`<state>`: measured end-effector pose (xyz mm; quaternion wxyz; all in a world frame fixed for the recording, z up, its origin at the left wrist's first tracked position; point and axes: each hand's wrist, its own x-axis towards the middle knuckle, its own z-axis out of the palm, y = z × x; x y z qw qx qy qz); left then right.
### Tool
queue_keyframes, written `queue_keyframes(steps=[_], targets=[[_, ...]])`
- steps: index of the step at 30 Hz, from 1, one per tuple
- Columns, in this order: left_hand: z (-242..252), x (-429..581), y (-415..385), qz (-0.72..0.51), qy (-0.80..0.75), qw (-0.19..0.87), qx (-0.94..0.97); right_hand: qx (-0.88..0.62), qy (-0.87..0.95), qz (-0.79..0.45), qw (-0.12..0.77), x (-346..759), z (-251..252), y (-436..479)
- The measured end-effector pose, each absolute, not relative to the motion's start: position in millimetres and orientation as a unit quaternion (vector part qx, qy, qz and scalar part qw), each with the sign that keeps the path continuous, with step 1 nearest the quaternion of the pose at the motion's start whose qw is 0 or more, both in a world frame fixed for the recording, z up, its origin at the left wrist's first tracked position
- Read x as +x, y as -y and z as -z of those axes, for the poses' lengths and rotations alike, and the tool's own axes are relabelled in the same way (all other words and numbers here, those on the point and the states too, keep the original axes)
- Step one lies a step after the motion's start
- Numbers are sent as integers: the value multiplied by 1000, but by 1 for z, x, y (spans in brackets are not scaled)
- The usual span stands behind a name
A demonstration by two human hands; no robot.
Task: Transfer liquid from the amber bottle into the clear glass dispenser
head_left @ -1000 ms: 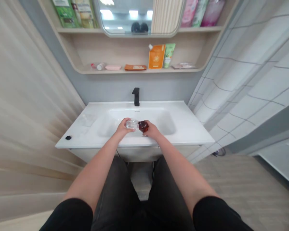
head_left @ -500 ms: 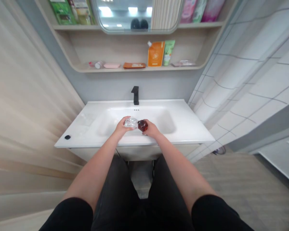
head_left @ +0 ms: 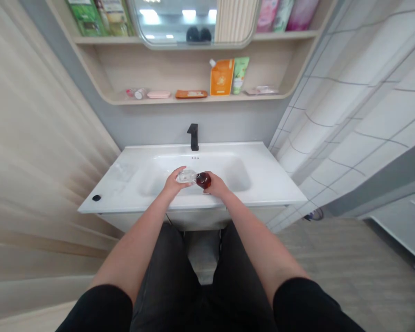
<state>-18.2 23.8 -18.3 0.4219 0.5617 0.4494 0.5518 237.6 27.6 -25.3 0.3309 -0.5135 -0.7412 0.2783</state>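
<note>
Over the front part of the white sink basin (head_left: 240,173), my left hand (head_left: 174,181) is closed around a clear bottle (head_left: 186,175). My right hand (head_left: 216,185) grips a dark reddish-brown bottle (head_left: 204,180), tipped to the left. The mouth of the brown bottle meets the right end of the clear one; whether liquid passes between them is too small to tell. The fingers of my right hand are partly hidden behind the brown bottle.
A black faucet (head_left: 193,137) rises behind the basin. A small black cap-like object (head_left: 96,198) lies at the counter's left front corner. On the shelf above stand an orange pouch (head_left: 222,77) and a green tube (head_left: 240,75). A tiled wall (head_left: 352,138) borders the right side.
Both hands keep the two bottles mouth to mouth in nearly the same place. The whole view has shifted slightly with the head.
</note>
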Motion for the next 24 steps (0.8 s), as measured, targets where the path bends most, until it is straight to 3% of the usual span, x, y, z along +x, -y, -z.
queue_keyframes(steps=[24], targets=[[28,-20,-32,-569,-428,402,576,-517,740,-279,327,238,26,-28]])
